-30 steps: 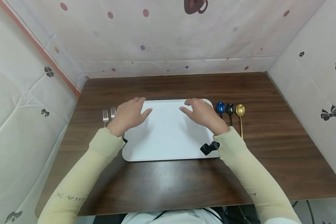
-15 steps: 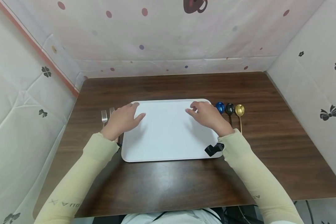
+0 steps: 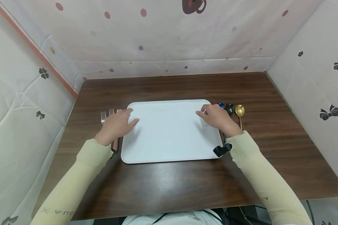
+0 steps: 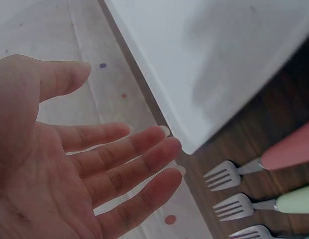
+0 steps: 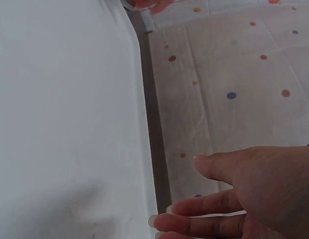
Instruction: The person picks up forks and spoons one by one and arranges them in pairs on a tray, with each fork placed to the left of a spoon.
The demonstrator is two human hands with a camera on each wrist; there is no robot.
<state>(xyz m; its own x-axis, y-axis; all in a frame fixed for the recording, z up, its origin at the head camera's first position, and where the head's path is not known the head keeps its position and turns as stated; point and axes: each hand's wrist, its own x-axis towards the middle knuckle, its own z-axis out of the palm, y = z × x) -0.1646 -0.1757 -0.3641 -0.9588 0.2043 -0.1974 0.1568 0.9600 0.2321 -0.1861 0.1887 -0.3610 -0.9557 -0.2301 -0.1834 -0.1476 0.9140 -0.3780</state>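
Observation:
A white rectangular tray (image 3: 170, 131) lies on the wooden table. My left hand (image 3: 115, 125) is over its left edge, thumb spread from the fingers, holding nothing. In the left wrist view the palm (image 4: 54, 194) faces the camera with fingers extended toward the tray's corner. Beneath and beside that hand lie three forks, one with a pink handle (image 4: 293, 147) and one with a pale green handle (image 4: 296, 201). Over the tray's right edge is my right hand (image 3: 218, 120), fingers loosely bent and holding nothing. It partly covers a blue spoon (image 3: 221, 104), next to a black spoon (image 3: 229, 108).
A gold spoon (image 3: 239, 111) lies outermost on the right. The brown table (image 3: 163, 184) extends around the tray on all sides. Patterned white sheets (image 3: 157, 37) stand behind it and at both sides. A small black camera (image 3: 222, 150) is strapped to the right wrist.
Both hands have moved apart, the left one leftward over the forks and the right one rightward over the blue spoon. The tray and cutlery have stayed in place.

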